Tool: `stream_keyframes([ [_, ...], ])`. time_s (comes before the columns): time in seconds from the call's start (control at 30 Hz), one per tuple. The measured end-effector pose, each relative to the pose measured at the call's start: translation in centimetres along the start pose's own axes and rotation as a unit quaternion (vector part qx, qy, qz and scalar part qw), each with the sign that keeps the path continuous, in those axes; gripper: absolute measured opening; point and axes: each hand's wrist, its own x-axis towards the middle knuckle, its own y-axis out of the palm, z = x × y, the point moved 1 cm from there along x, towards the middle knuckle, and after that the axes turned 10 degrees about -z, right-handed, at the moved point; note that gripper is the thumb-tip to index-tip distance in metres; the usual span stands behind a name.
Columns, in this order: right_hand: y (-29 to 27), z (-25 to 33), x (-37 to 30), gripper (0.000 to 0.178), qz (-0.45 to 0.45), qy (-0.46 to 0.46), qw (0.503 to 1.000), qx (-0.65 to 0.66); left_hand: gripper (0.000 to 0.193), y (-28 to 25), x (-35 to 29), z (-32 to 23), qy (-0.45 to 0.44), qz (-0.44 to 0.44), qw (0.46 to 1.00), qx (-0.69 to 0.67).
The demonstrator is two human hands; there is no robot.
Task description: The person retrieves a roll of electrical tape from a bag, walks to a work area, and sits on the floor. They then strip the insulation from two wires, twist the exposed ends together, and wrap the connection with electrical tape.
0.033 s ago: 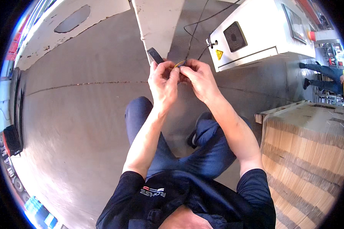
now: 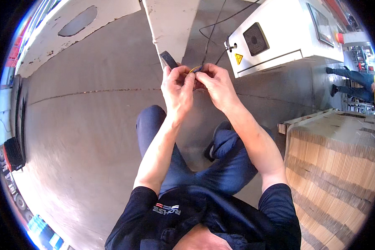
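Both my hands meet just above the middle of the view, fingertips close together. My left hand (image 2: 178, 86) is closed in a pinch at thin coloured wires (image 2: 194, 69), yellow and blue, at the end of a black cable (image 2: 205, 52). Beyond its fingers sticks out a black band-shaped thing (image 2: 168, 59), which looks like a roll of tape seen edge-on. My right hand (image 2: 216, 85) pinches the same wires from the other side, thumb and fingers pressed together. The fingertips hide the exact wire ends.
A white machine cabinet (image 2: 279, 35) with a fan grille stands at far right, the cable running near it. A white metal post (image 2: 171, 27) rises just beyond my hands. Stacked cardboard (image 2: 333, 175) lies at right. Another person's legs (image 2: 354, 85) show at the far right.
The black band-shaped thing has turned slightly by my left hand. Both hands stay at the wires in nearly the same place.
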Motion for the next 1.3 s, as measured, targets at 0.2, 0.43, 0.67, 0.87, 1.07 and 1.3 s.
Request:
stream_keyframes([
  [0.2,0.3,-0.3,-0.1,0.013,-0.017,-0.067,0.997,-0.029,0.013,0.3,1.2,-0.8,-0.045,0.034,0.998,-0.013],
  [0.43,0.6,-0.4,0.1,0.015,-0.009,-0.058,0.997,0.04,0.015,0.2,0.8,0.2,-0.143,0.05,0.986,-0.066],
  [0.67,0.4,-0.5,1.0,0.018,-0.019,-0.106,0.99,-0.092,0.015,0.2,1.5,-0.2,-0.144,0.048,0.985,-0.085],
  [0.87,0.2,0.2,1.3,0.016,-0.048,-0.196,0.941,-0.27,0.016,0.6,1.8,1.6,-0.028,0.047,0.998,0.012],
  [1.07,-1.0,1.0,1.3,0.012,-0.031,-0.081,0.995,-0.055,0.015,0.7,3.0,-0.3,-0.274,0.161,0.921,-0.226],
  [1.3,-1.3,1.0,1.0,0.011,0.021,-0.035,0.997,0.061,0.016,0.4,2.1,-0.4,-0.202,0.145,0.955,-0.163],
])
